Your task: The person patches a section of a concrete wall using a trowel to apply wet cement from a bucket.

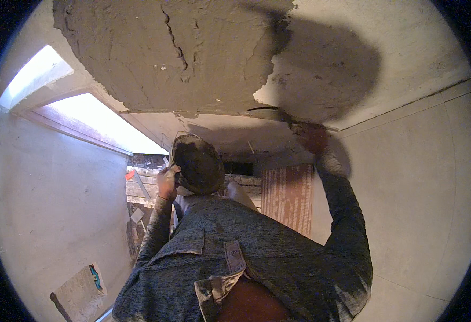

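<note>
My left hand [168,182] grips the rim of a round, dark pan [199,166], tilted so that its inside shows. Grey mortar seems to coat it. On the right, my raised right hand [311,138] is closed around a trowel, whose thin dark blade [267,109] points left. The blade lies at the lower edge of a broad patch of wet grey-brown plaster [192,59], by its right corner. I cannot tell whether it touches the plaster. A long crack-like ridge runs through the patch. The trowel's handle is mostly hidden in my fingers.
A bright window opening [98,121] is at the left. Wooden boards [141,189] and scattered debris lie below, with a red-ended tool [132,175] among them. A reddish striped panel [288,198] stands beside the right wall [407,204]. Coloured wires [95,277] poke from the left wall.
</note>
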A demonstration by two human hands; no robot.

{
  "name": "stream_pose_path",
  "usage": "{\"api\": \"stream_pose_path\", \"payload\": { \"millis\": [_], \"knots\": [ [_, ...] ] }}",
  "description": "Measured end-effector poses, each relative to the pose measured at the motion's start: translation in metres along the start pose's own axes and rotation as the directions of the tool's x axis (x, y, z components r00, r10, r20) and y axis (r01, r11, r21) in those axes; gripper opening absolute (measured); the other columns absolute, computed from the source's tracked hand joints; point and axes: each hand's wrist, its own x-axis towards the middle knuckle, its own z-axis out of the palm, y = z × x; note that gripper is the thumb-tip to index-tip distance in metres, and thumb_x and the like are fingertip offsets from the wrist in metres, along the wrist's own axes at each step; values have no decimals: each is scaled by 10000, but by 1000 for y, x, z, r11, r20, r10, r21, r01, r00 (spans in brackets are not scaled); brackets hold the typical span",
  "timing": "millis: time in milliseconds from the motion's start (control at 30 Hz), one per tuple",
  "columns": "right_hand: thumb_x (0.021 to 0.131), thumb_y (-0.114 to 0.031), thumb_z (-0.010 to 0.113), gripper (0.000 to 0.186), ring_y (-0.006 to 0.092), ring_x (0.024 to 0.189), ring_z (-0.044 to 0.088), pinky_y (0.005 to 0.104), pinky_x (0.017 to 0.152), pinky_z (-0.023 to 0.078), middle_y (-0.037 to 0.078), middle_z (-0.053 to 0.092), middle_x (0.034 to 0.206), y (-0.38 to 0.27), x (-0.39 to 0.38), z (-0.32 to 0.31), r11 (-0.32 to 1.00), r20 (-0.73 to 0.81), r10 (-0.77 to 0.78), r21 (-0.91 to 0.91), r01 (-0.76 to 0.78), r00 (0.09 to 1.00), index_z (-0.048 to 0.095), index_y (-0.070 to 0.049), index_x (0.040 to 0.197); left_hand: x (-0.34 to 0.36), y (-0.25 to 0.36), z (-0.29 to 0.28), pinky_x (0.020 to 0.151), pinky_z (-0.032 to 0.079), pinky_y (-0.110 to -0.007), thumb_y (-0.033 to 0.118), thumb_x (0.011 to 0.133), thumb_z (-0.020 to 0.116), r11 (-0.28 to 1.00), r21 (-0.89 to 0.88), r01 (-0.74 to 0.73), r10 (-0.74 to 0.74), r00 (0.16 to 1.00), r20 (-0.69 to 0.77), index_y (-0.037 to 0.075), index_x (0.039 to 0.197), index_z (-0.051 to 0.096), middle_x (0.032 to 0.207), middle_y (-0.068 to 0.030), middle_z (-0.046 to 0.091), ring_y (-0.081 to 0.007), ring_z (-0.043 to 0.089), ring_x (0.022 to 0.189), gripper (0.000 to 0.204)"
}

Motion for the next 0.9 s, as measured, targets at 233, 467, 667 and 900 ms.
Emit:
{"api": "stream_pose_path", "payload": {
  "millis": [233,467,667,900],
  "knots": [
    [774,-405,651,395,344,989,592,487,850,473,143,641,1043,-27,34,42,993,-98,-69,-106,59,993,661,-101,1026,12,-17,-10,440,422,-261,96,740,665,997,-44,57,-56,998,10,23,790,588,647,-15,580,-124,540,487,118],
    [787,-442,614,465,357,1039,580,484,895,462,184,627,1072,-80,72,1,973,155,228,-58,-222,961,629,-96,1098,10,-15,-5,450,442,-267,70,741,651,996,-73,50,-52,998,-33,3,805,598,679,-37,602,-141,553,494,107],
    [793,-453,614,455,341,995,610,474,867,484,168,641,1063,-44,59,30,945,114,312,-142,-295,943,637,-140,1123,14,-16,-11,420,425,-266,94,746,654,997,-56,62,-64,997,-32,26,753,583,629,-20,565,-129,534,465,99],
    [792,-431,650,502,326,955,627,439,843,505,170,644,1052,6,24,26,954,123,255,-194,-229,959,594,-133,1191,18,-22,-20,413,419,-260,106,749,652,997,-10,73,-73,997,-20,40,741,574,613,-2,535,-115,525,472,102]
  ]
}}
